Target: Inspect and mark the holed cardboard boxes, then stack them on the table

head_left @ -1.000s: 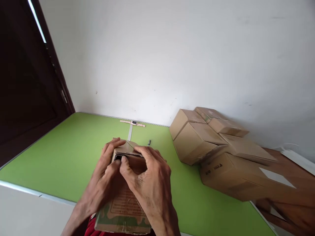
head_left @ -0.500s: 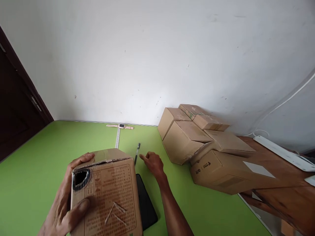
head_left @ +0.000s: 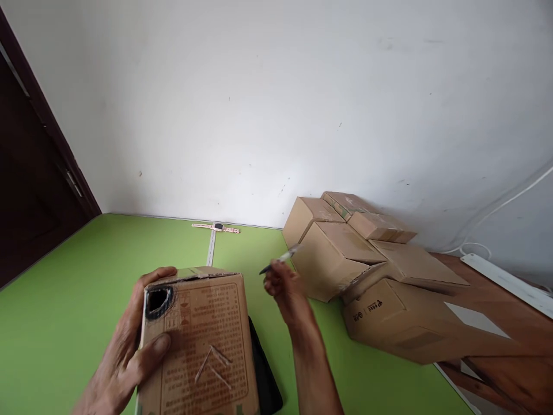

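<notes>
Holed cardboard box (head_left: 201,334), tilted pen (head_left: 286,255)

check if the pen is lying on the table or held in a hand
Held in the right hand: the pen, slightly blurred, sticks out on either side of the fingers.

A plain indoor room is seen, domestic or small-office in kind; which of the 2 cannot be told. It is marked by a scuffed white wall (head_left: 216,104), a dark door (head_left: 30,155) set at the left, and a white cable (head_left: 513,200) run along the wall. A green-topped table (head_left: 86,282) is placed with its back edge along the wall. Its right edge is crowded by at least 5 cardboard boxes (head_left: 322,262); a smartwatch (head_left: 219,227) is laid near its back edge.
</notes>
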### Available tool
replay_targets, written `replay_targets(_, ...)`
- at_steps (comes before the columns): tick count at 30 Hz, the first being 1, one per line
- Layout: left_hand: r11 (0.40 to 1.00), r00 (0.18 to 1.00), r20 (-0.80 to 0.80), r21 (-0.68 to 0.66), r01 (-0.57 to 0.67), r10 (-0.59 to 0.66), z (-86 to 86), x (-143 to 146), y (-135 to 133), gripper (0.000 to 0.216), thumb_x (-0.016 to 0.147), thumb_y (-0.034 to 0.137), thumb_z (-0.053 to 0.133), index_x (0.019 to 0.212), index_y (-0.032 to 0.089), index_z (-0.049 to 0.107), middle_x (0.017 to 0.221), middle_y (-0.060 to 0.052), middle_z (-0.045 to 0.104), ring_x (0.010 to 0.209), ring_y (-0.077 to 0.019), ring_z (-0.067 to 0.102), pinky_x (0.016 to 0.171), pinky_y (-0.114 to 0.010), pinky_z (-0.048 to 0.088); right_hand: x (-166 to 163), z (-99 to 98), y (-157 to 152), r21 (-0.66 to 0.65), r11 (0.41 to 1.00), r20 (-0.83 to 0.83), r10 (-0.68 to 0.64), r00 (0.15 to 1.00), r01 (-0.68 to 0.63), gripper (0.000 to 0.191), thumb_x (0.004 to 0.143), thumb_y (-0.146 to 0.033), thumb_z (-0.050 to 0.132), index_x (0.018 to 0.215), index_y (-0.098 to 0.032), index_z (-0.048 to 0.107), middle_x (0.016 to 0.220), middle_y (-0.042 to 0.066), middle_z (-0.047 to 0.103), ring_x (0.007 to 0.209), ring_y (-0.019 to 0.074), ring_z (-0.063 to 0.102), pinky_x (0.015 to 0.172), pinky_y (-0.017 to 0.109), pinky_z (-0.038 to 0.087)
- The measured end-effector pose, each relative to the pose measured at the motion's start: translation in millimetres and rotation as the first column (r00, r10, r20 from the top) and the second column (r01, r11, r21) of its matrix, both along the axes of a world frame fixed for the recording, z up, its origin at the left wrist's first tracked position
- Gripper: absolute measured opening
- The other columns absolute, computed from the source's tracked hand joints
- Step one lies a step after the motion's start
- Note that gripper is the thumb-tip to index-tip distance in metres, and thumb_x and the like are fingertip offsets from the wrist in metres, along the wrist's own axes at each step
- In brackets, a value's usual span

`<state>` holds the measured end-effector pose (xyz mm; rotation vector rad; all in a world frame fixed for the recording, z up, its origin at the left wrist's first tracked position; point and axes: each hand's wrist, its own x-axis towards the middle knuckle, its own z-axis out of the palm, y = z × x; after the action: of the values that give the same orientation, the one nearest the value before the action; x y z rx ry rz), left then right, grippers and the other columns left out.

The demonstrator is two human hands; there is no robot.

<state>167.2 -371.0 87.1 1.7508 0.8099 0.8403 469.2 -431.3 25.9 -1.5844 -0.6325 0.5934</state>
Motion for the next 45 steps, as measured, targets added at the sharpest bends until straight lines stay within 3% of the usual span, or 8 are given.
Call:
replay_targets(2,1.0,1.0,0.011,-0.002,0.026,-0.026,-2.0,4,4,0.07,0.096,0.067,0.061,0.156,0.035,0.048,0.169,-0.01,0.044,0.15,-0.0505,0.042,0.12,-0.066,0.042,-15,36.1,-23,0.21,0.978,-0.059,0.0,0.998,0.013,0.056,0.083,-0.08,0.066,0.09,-0.026,0.055,0.073,-0.001,0.068,0.059,0.0159,0.065,0.049,0.026,0.048)
replay_targets(5,0.996,0.996,0.027,0.016,0.087,-0.087,-2.7,11,6,0.068,0.097,0.066,0.061,0.157,0.037,0.045,0.167,-0.01,0.044,0.148,-0.0484,0.045,0.118,-0.066,0.045,-50,81.4,-49,0.567,0.814,-0.147,0.248,0.958,-0.124,0.027,0.092,-0.051,0.081,0.093,-0.026,0.069,0.073,0.001,0.078,0.058,0.0165,0.072,0.047,0.023,0.053)
replay_targets(7,0.986,0.988,0.025,0.078,0.149,-0.151,-1.4,16,4,0.063,0.1,0.059,0.061,0.157,0.039,0.044,0.163,-0.009,0.046,0.147,-0.0454,0.047,0.117,-0.064,0.048,-72,97.6,-58,0.66,0.718,-0.098,0.372,0.923,-0.219,0.013,0.098,-0.041,0.077,0.095,-0.028,0.077,0.076,0.002,0.081,0.06,0.0164,0.076,0.049,0.021,0.056)
replay_targets(9,0.968,0.98,0.005,0.157,0.194,-0.197,0.7,20,2,0.062,0.1,0.048,0.062,0.158,0.04,0.041,0.159,-0.008,0.047,0.147,-0.0429,0.044,0.12,-0.063,0.044,-87,101.9,-61,0.672,0.683,-0.026,0.407,0.913,-0.285,0.013,0.101,-0.039,0.073,0.099,-0.029,0.081,0.08,0.003,0.083,0.063,0.0174,0.078,0.05,0.021,0.059)
replay_targets(15,0.93,0.962,-0.011,0.253,0.266,-0.272,5.2,30,-4,0.073,0.09,0.024,0.064,0.157,0.038,0.038,0.148,-0.008,0.048,0.143,-0.0375,0.041,0.124,-0.059,0.036,-109,82.9,-51,0.578,0.772,0.21,0.174,0.962,-0.266,0.01,0.104,-0.031,0.071,0.106,-0.027,0.08,0.082,0.005,0.08,0.069,0.0191,0.078,0.061,0.027,0.065)
replay_targets(19,0.937,0.966,0.009,0.247,0.248,-0.258,4.9,34,-3,0.074,0.089,0.02,0.062,0.156,0.039,0.038,0.144,-0.007,0.047,0.138,-0.0348,0.044,0.12,-0.055,0.04,-115,74.5,-46,0.55,0.792,0.371,0.052,0.927,-0.265,0.015,0.104,-0.023,0.068,0.111,-0.03,0.079,0.09,0.003,0.078,0.079,0.0171,0.076,0.069,0.026,0.064)
replay_targets(36,0.934,0.97,0.006,0.272,0.231,-0.242,5.6,34,-5,0.077,0.086,0.018,0.063,0.157,0.037,0.038,0.146,-0.006,0.047,0.141,-0.0337,0.043,0.123,-0.053,0.036,-109,84.5,-53,0.404,0.837,0.602,0.061,0.796,-0.37,0.019,0.096,-0.015,0.069,0.106,-0.03,0.075,0.095,0.001,0.078,0.09,0.02,0.075,0.081,0.032,0.063)
replay_targets(45,0.932,0.966,-0.007,0.265,0.25,-0.257,6.3,31,-4,0.074,0.088,0.025,0.061,0.156,0.042,0.037,0.148,-0.004,0.046,0.143,-0.0357,0.04,0.124,-0.055,0.034,-110,76.1,-49,0.544,0.814,0.37,-0.015,0.929,-0.203,0.011,0.103,-0.021,0.067,0.096,-0.025,0.074,0.088,0.002,0.072,0.066,0.0131,0.068,0.045,0.02,0.05)
